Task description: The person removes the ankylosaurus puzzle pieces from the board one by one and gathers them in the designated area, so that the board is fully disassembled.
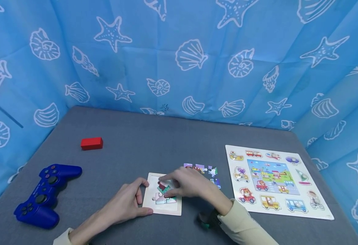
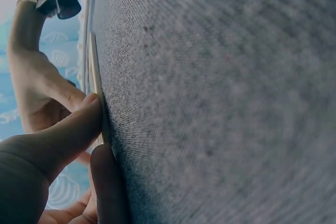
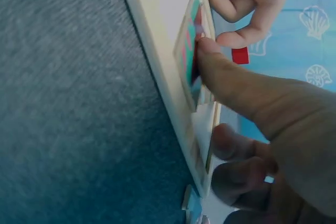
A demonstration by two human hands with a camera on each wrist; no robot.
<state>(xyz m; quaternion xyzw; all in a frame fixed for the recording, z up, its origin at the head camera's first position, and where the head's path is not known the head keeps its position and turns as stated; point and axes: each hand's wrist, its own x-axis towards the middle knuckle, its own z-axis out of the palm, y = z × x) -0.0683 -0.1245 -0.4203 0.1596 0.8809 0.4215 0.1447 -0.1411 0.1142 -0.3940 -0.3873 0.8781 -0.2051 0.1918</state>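
A small pale wooden puzzle tray (image 1: 170,211) lies on the table, with several jigsaw pieces (image 1: 160,198) in its lower part. My left hand (image 1: 126,200) holds the tray at its left side, thumb near the lower edge and fingers near the upper left corner. Above the tray, my right hand (image 1: 188,182) pinches a green and dark red puzzle piece (image 1: 163,186) between thumb and index finger. In the right wrist view that puzzle piece (image 3: 188,59) tilts over the tray (image 3: 152,40), the thumb pressed on its picture face. The right hand hides part of the tray.
More loose jigsaw pieces (image 1: 212,171) lie behind the right hand. A large vehicle puzzle board (image 1: 240,156) is on the right. At the left are a blue game controller (image 1: 42,197) and a red block (image 1: 91,143). A blue curtain (image 1: 154,61) surrounds the grey table (image 1: 130,136).
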